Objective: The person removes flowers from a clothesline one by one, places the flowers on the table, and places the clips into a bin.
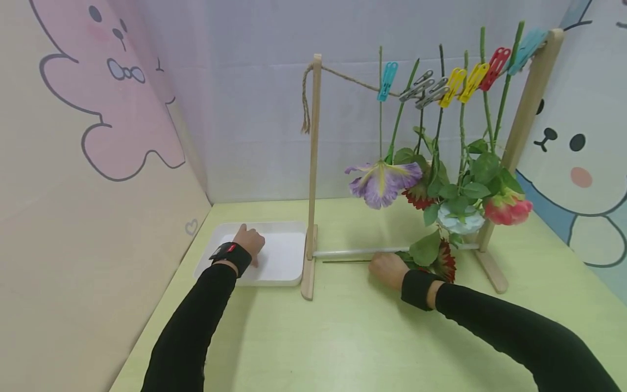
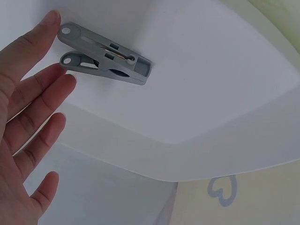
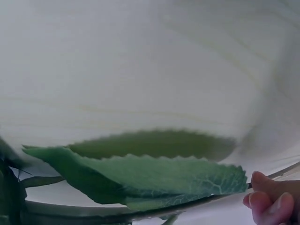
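Over the white tray [image 1: 281, 258], my left hand [image 1: 250, 242] reaches down. In the left wrist view, its thumb and fingertips close in from either side on the handle ends of a grey clothespin [image 2: 119, 58], whose jaws are together; the other fingers stay spread. My right hand [image 1: 388, 270] pinches the thin stem [image 1: 345, 262] of a dark red flower [image 1: 444, 262] low over the table. The stem runs left past the hand, the bloom sits to the right. A serrated green leaf [image 3: 164, 180] shows beside the fingertips in the right wrist view.
A wooden rack [image 1: 313, 163] carries a twine line [image 1: 350, 79]. Blue, grey, yellow and red clothespins hold several flowers upside down there, among them a purple bloom [image 1: 382, 182], a pale blue one [image 1: 460, 218] and a pink one [image 1: 508, 209]. A white rod [image 1: 348, 253] joins the rack's feet.
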The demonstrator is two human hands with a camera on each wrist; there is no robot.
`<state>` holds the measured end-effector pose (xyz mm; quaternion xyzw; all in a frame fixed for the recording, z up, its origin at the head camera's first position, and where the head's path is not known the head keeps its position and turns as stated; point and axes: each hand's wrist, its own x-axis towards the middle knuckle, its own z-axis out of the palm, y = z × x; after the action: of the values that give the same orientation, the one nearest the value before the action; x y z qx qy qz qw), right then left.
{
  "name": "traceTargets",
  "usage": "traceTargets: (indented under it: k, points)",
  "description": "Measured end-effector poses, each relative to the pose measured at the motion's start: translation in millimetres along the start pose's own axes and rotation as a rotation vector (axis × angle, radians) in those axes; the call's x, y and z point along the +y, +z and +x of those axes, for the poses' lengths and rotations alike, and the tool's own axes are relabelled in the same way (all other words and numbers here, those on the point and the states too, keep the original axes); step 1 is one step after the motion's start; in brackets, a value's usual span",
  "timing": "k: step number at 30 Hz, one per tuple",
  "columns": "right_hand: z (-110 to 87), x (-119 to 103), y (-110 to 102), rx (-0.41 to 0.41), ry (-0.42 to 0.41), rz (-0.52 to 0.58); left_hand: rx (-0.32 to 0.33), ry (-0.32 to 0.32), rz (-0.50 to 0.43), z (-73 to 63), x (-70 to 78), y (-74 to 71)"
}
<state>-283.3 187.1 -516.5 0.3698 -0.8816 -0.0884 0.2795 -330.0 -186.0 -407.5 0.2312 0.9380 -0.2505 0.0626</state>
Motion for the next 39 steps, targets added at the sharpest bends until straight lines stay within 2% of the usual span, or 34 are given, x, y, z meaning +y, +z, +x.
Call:
traceTargets:
  k: [1,3,6,7,9,11,13,18,24,26,29,33,35,39]
  points:
    - [-3.7,3.7,16.9,0.016,-0.013,-0.026,0.006,0.0,-0.002,0.3,-0.1,0.4]
    - [-8.2,7.1,36.7,0.04,-0.013,-0.058,0.022,0.001,-0.007,0.9,-0.5,1.2]
    - [-9.5,8.1,38.9,0.067,-0.019,-0.079,0.037,0.004,-0.009,1.6,-2.2,2.2]
    - [-7.9,6.6,29.2,0.074,-0.024,-0.078,0.042,0.002,-0.013,1.9,-2.9,2.4]
    - [-2.2,1.4,-3.9,0.024,-0.004,-0.029,0.053,-0.005,-0.019,2.5,-4.9,2.5]
    - [3.4,-2.5,-36.0,0.011,-0.005,0.001,0.066,-0.014,-0.028,3.0,-7.9,0.1]
    - [9.9,-7.3,-69.4,-0.046,0.015,0.034,0.079,-0.024,-0.036,3.6,-12.1,-3.1]
    - [20.0,-8.0,-104.0,-0.08,0.027,-0.023,0.103,-0.076,-0.055,1.0,-29.1,-26.5]
    - [31.4,-9.3,-131.1,-0.018,0.048,0.001,0.099,-0.123,-0.114,-4.2,-60.3,-78.5]
    - [35.6,-9.5,-142.3,0.012,0.044,0.019,0.122,-0.136,-0.12,-4.6,-73.4,-97.9]
    - [41.7,-8.1,-159.2,0.051,0.034,0.037,0.139,-0.162,-0.133,-9.9,-91.0,-137.0]
    - [49.1,-2.0,-180.7,0.104,0.026,0.081,0.182,-0.178,-0.121,-23.0,-110.0,-196.9]
    - [53.7,3.4,-190.0,0.167,0.019,0.097,0.241,-0.176,-0.102,-28.6,-116.6,-224.2]
    - [64.2,17.5,-205.8,0.37,0.003,0.074,0.374,-0.19,-0.049,-38.3,-119.7,-271.9]
